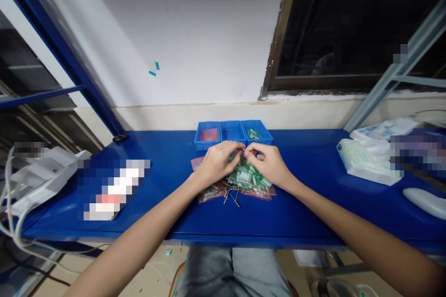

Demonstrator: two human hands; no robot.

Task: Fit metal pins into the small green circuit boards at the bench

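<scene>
Both of my hands meet over a pile of small parts at the middle of the blue table. My left hand (219, 160) has its fingers pinched at the left of the pile. My right hand (268, 160) is pinched close beside it, a thin pale piece showing near its fingertips; which hand grips it is unclear. Under them lie small clear and green plastic packets (245, 177), pinkish-red bags (266, 193) and several dark metal pins (232, 193). Just behind stand joined blue bins: the left bin (209, 134) holds something reddish, the right bin (254, 133) green packets.
A soft tissue pack (369, 162) and a white rounded object (425, 202) lie at the right. White equipment (45, 181) with cables stands at the left, near a blurred-out flat item (116, 190). A wall and shelf posts rise behind.
</scene>
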